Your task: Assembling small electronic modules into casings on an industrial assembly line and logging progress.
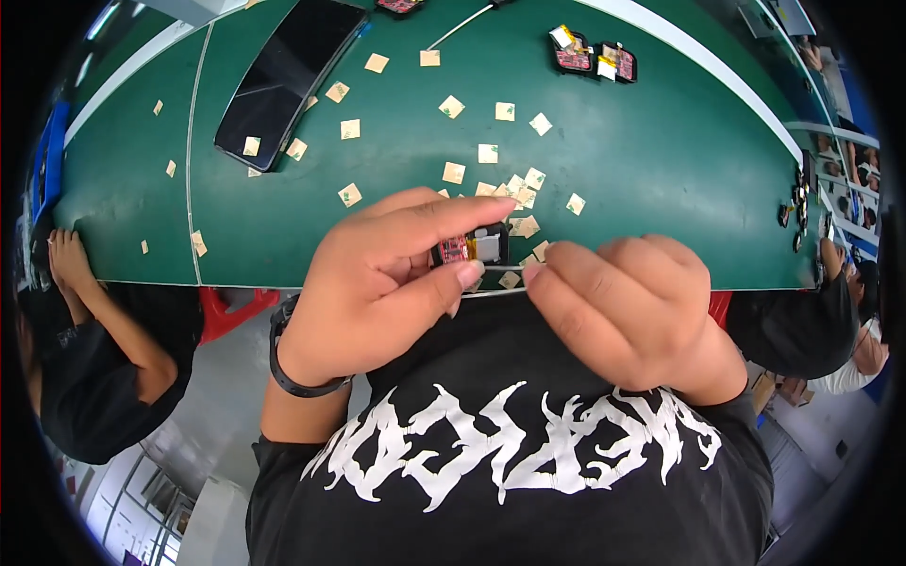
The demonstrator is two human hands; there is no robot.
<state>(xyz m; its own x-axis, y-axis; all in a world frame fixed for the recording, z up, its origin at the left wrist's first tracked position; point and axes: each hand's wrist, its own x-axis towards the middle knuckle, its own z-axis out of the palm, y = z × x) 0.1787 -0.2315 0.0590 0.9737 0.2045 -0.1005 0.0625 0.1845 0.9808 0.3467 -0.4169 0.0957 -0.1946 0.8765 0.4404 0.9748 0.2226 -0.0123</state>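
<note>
My left hand (377, 274) is closed round a small black device housing (505, 247), gripping it between thumb and forefinger near the table's front edge. Inside the housing show a red circuit board (454, 249) and a silver battery cell (486, 247) with a yellow strip. My right hand (628, 307) is closed in a pinch on a thin metal rod-like tool (505, 269), which reaches left along the housing's near side to the left thumb. The fingers hide most of that tool, so its kind cannot be told. Small cream adhesive squares (519, 189) lie just beyond the hands.
A large dark flat-screen device (288, 80) lies at the far left of the green table (661, 170). Two opened housings with batteries (595, 58) lie far right, a thin-shafted tool (460, 28) at the back. Another person's hands (71, 259) rest at the left edge.
</note>
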